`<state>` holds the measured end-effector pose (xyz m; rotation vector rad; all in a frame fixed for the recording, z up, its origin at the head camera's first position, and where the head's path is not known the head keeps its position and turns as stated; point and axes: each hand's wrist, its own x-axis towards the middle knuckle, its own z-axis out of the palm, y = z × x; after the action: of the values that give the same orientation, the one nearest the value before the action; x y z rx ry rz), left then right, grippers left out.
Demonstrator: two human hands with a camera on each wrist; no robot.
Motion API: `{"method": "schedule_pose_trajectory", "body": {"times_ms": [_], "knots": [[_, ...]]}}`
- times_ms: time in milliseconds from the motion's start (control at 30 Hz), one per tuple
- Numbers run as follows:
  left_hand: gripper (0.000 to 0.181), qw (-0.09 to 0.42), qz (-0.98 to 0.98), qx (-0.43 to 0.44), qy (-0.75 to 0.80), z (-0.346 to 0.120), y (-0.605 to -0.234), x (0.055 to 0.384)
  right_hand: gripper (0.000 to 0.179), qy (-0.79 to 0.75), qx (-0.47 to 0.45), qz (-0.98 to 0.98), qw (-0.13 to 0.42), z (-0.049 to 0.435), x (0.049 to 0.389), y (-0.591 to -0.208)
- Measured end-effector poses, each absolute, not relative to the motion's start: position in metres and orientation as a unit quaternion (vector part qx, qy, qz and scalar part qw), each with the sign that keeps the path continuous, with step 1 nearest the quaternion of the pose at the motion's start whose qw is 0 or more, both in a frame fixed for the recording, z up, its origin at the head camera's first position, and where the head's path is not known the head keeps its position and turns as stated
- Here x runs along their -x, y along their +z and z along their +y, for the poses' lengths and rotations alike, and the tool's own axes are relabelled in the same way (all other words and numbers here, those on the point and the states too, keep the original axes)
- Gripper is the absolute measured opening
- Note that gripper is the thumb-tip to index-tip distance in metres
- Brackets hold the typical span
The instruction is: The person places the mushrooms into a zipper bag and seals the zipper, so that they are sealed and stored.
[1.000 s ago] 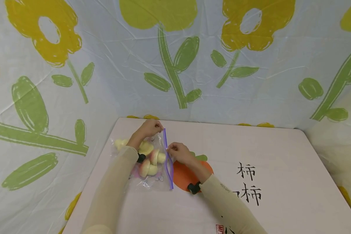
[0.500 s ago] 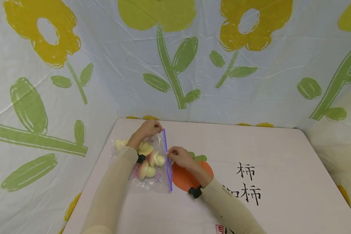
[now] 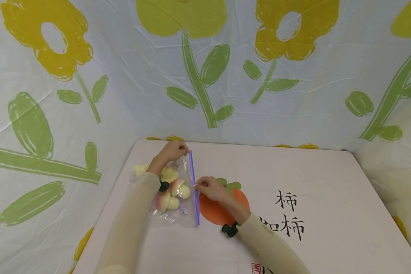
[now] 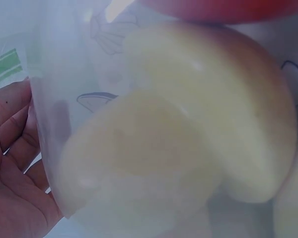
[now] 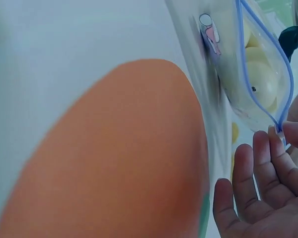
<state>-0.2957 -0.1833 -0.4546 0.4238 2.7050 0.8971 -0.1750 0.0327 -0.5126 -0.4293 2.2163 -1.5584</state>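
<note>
A clear zip bag (image 3: 188,217) lies at the table's left with its purple zip strip (image 3: 197,215) on the right side. Several toy mushrooms (image 3: 180,189), cream with pinkish caps, are inside. My left hand (image 3: 174,150) pinches the strip's far end; its wrist crosses over the bag. Part-way along the strip, my right hand (image 3: 209,186) pinches a small slider (image 5: 280,133) between thumb and finger, the other fingers spread. In the right wrist view the bag mouth gapes on one side of the slider. A mushroom (image 4: 203,109) fills the left wrist view behind plastic.
A printed orange persimmon (image 3: 215,209) and black characters (image 3: 291,226) mark the pale tabletop (image 3: 328,182). A flower-patterned cloth (image 3: 150,83) hangs behind and at both sides. Dark bands (image 3: 230,230) sit on the wrists.
My right hand has slid along the zip strip toward me, away from the left hand. The gap in the strip below it has narrowed. My left hand keeps its hold at the far end.
</note>
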Motion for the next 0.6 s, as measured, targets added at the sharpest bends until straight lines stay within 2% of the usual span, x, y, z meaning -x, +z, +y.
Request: {"method": "schedule_pose_trajectory", "body": {"times_ms": [267, 600], "knots": [[0.02, 0.127, 0.932, -0.151, 0.304, -0.182, -0.453, 0.296, 0.014, -0.546, 0.17, 0.798, 0.189, 0.035, 0.166, -0.513], [0.019, 0.125, 0.93, -0.149, 0.311, -0.179, -0.456, 0.297, 0.014, -0.542, 0.169, 0.797, 0.206, 0.04, 0.159, -0.514]]}}
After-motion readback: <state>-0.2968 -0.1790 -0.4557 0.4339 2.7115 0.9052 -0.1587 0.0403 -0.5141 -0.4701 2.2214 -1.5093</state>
